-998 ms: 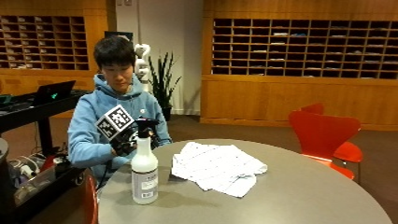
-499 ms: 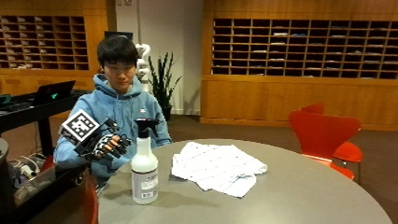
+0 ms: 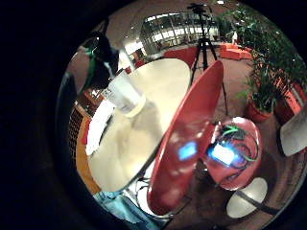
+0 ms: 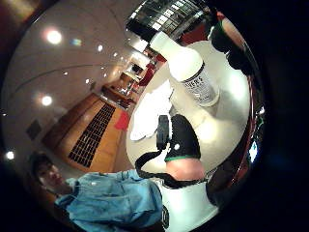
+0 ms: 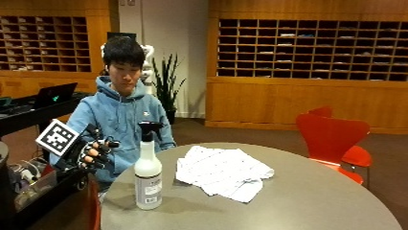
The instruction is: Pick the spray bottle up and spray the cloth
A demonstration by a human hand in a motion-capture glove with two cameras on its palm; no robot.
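A white spray bottle (image 5: 148, 178) with a black trigger head stands upright near the round table's (image 5: 306, 201) front left edge. A crumpled white cloth (image 5: 223, 171) lies flat on the table to the bottle's right. My gloved right hand (image 5: 94, 152) hovers left of the bottle, off the table's edge, at about the height of the bottle's neck. Its fingers are spread and relaxed, and it holds nothing. In the thumb side palm view the bottle (image 4: 190, 70) and cloth (image 4: 150, 110) lie beyond my gloved thumb (image 4: 182, 137). The little finger side palm view shows the bottle (image 3: 122, 93) on the table.
A red chair (image 5: 333, 139) stands at the table's right side. Another red chair (image 3: 187, 143) is close beside the table near my hand. A black cart with a laptop (image 5: 54, 96) stands at the left. A camera tripod (image 3: 205, 45) stands beyond the table.
My hand has swung from in front of the person's chest, behind the bottle's head, out to the left and slightly lower. Bottle and cloth have not moved.
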